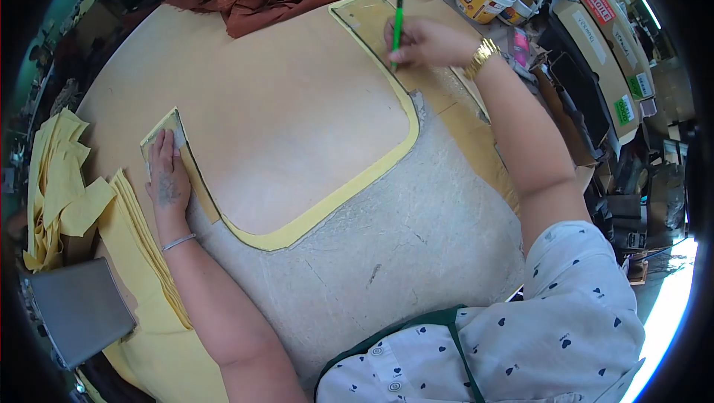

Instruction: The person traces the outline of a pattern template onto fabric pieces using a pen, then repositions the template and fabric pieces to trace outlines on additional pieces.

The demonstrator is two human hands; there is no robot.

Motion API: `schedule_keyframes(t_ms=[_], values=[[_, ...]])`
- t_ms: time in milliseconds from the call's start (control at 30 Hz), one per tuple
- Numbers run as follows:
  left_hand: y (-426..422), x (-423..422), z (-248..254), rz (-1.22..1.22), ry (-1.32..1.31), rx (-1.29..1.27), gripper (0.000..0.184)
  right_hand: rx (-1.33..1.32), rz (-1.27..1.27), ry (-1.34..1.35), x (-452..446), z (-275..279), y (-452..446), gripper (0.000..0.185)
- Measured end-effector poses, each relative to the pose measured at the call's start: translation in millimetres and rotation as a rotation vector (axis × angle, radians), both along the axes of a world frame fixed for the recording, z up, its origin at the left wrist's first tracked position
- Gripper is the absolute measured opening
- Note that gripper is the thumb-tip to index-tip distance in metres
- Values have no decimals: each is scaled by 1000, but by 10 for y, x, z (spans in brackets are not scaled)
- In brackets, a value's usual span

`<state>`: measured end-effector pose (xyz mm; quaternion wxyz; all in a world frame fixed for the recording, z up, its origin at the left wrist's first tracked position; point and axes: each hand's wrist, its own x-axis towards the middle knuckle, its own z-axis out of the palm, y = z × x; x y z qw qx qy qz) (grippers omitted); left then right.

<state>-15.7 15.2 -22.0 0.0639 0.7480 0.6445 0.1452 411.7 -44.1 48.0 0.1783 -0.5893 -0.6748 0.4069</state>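
Green pen (399, 24): being held nearly upright in the frame, at the upper centre; judged to be light, stiff and smooth, best being taken low on the barrel.
Right hand (425, 42): being closed around the pen, the barrel being pinched by thumb and fingers; whether the tip is being pressed down cannot be told.
Grey sheet (372, 254): being spread from the centre to the lower right, its two arms being extended to the left and the upper centre; judged to be light, fairly stiff but bendable, the narrow arms probably being weaker than the broad part.
Hold on the sheet: judged as being safest flat-handed on the arms, or by the broad part.
Left hand (166, 172): being rested flat, fingers extended together, on the sheet's left arm; nothing is being gripped.
Yellow band (271, 242): being exposed along the sheet's inner edge; judged to be thin, soft and easily shifted.
Pen against hands: being held within the right hand, above the sheet's upper arm, well apart from the left hand.
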Motion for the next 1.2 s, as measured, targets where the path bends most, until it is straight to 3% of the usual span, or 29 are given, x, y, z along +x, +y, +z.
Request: schedule_keyframes(t_ms=[233, 367, 433, 667, 900, 1100, 1200], values=[[-55, 55, -21, 44, 18, 12, 36, 13, -111, 126, -75, -36, 951, 14], [-110, 136, 70, 93, -1, -26, 38, 266, -202, 193, -300, -138, 1264, 16], [-158, 216, 212, 135, -36, -95, 39, 487, -266, 318, -672, -220, 1250, 16], [-210, 242, 245, 136, -97, -65, 39, 475, -37, 532, -2548, -567, 1007, 12], [-216, 243, 227, 136, -131, -40, 37, 492, -247, 464, -2767, -578, 1023, 13], [-184, 227, 180, 132, -142, -26, 37, 554, -137, 148, -2806, -385, 659, 11], [-198, 219, 187, 123, -130, -17, 37, 588, 24, 204, -2769, -332, 74, 13]])
